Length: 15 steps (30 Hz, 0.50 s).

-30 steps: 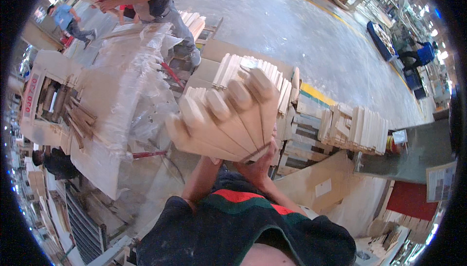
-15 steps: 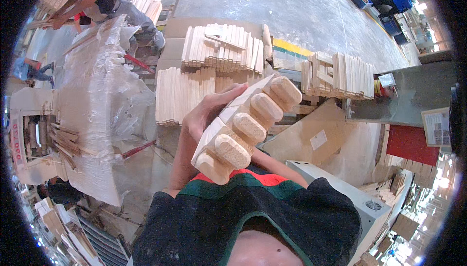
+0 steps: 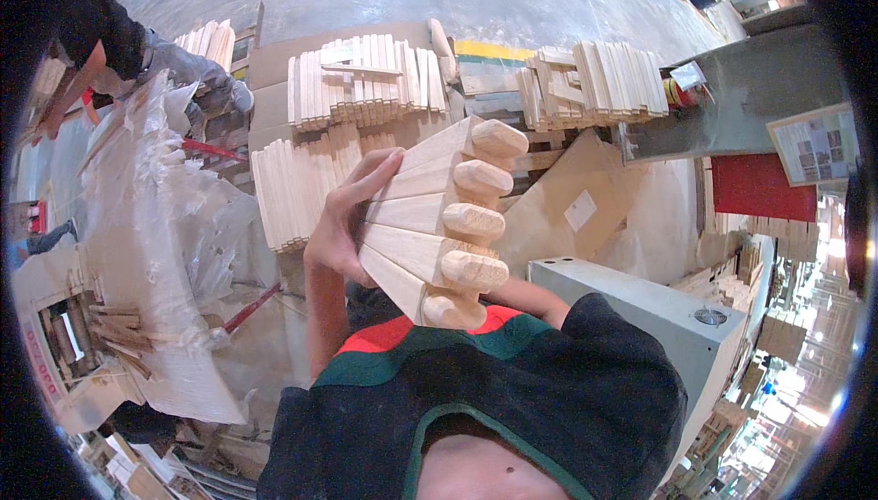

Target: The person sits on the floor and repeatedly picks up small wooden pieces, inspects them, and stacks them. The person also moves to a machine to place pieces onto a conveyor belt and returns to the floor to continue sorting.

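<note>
A row of pale wooden slats with rounded tenon ends [image 3: 416, 216] is held up in front of my chest, fanned slightly, the tenons pointing right. My left hand [image 3: 343, 221] grips the slats at their left side, thumb and fingers closed around them. From the lower right my right forearm [image 3: 530, 301] runs in behind the slats, and the hand itself is hidden there. The far ends of the slats and what supports them below cannot be seen.
Beyond my hands lie stacked wooden slats [image 3: 366, 84] on cardboard, with another stack [image 3: 594, 84] to the right. A plastic-covered surface [image 3: 183, 253] is at left, where a person [image 3: 174, 61] stands. At right are a grey cabinet [image 3: 640, 308] and a red panel [image 3: 764, 189].
The bundle has turned, so the slats' long sides now show and the tenon ends face right instead of toward the camera. The view has shifted, and my left hand still holds the slats.
</note>
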Each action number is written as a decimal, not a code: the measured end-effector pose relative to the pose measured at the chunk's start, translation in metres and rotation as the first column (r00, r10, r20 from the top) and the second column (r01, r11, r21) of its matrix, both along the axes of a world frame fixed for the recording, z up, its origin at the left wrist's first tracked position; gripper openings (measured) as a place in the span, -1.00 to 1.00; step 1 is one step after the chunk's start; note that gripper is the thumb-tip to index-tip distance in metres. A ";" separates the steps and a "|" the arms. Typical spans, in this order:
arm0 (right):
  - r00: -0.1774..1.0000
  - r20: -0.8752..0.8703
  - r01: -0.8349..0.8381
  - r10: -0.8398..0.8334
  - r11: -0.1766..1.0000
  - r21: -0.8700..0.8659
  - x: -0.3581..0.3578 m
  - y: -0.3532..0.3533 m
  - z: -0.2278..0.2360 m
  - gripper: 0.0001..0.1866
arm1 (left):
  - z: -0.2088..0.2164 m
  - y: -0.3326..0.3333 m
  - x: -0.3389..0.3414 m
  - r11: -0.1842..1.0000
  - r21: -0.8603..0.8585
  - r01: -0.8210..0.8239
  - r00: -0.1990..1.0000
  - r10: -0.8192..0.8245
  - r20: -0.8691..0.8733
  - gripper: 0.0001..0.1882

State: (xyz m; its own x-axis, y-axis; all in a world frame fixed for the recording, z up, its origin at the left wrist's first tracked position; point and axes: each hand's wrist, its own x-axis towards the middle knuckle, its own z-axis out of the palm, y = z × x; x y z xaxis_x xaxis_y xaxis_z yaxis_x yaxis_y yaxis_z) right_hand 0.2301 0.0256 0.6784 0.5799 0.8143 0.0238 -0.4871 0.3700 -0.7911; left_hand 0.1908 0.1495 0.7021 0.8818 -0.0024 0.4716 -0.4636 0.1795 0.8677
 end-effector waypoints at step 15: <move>0.733 0.642 -0.034 0.224 0.955 -0.294 0.016 -0.017 -0.035 -0.12 | 0.033 -0.029 0.004 0.785 0.397 -0.475 0.837 0.542 -0.072 0.20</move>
